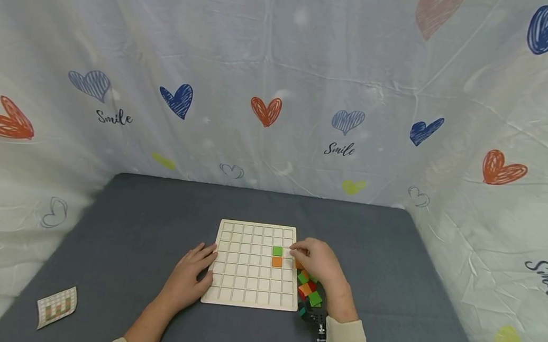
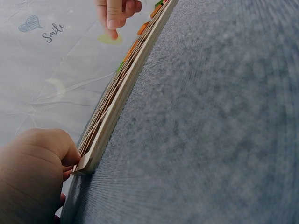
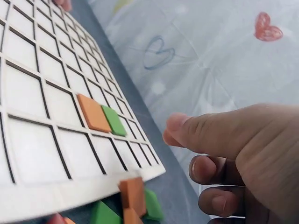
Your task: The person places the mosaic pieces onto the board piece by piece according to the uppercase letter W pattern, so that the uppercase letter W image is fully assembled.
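A pale wooden grid board (image 1: 243, 269) lies on the table with two tiles in its cells. The green tile (image 1: 277, 251) sits directly behind the orange tile (image 1: 277, 262), right of the middle. My left hand (image 1: 192, 274) rests at the board's left edge, fingers spread; the left wrist view has its thumb (image 2: 65, 147) at the board's corner. Over the right edge hovers my right hand (image 1: 320, 259), thumb and index finger reaching toward the grid. In the right wrist view no tile shows at its fingertips (image 3: 177, 123), and the other fingers are loosely bent.
Loose green, orange and red tiles (image 1: 315, 299) are heaped along the board's right side, partly under my right forearm. A printed pattern card (image 1: 56, 307) lies at the front left of the dark grey table (image 1: 157, 205). Behind it hangs a white curtain (image 1: 298, 162) with hearts.
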### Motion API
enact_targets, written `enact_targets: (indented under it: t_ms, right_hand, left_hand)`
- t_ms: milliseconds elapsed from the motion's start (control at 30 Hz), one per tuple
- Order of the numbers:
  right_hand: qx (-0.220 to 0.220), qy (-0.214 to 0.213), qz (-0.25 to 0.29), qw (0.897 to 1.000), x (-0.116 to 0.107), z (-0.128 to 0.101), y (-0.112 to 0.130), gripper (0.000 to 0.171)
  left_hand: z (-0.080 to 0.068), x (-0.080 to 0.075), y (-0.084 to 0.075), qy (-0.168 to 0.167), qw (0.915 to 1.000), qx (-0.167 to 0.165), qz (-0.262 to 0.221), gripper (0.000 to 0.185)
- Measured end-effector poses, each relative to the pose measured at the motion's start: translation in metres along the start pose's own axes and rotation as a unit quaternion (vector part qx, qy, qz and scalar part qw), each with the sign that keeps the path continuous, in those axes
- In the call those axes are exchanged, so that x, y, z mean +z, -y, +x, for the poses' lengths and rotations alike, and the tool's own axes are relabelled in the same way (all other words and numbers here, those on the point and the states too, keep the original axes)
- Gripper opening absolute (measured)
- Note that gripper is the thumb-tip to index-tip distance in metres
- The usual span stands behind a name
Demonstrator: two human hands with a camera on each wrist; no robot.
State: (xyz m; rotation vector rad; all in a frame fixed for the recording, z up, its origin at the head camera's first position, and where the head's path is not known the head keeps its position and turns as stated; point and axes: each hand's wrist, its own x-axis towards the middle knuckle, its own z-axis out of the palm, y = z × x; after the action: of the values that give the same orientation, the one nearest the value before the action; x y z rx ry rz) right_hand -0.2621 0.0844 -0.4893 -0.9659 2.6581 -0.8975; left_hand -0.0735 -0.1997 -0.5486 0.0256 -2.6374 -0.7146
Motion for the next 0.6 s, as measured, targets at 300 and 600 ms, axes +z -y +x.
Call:
enact_targets:
  t_ms: [300, 600]
  right_hand:
    - [0.049, -0.025, 0.038, 0.998, -0.010, -0.001, -0.022, 0.021]
    - [0.070, 0.006, 0.021, 0.997, -0.007, 0.001, -0.036, 0.026]
  left_hand:
    - [0.000, 0.001, 0.001, 0.003, 1.0000, -0.001, 0.001, 0.046]
    - [0.000, 0.001, 0.002, 0.002, 1.0000, -0.001, 0.000, 0.046]
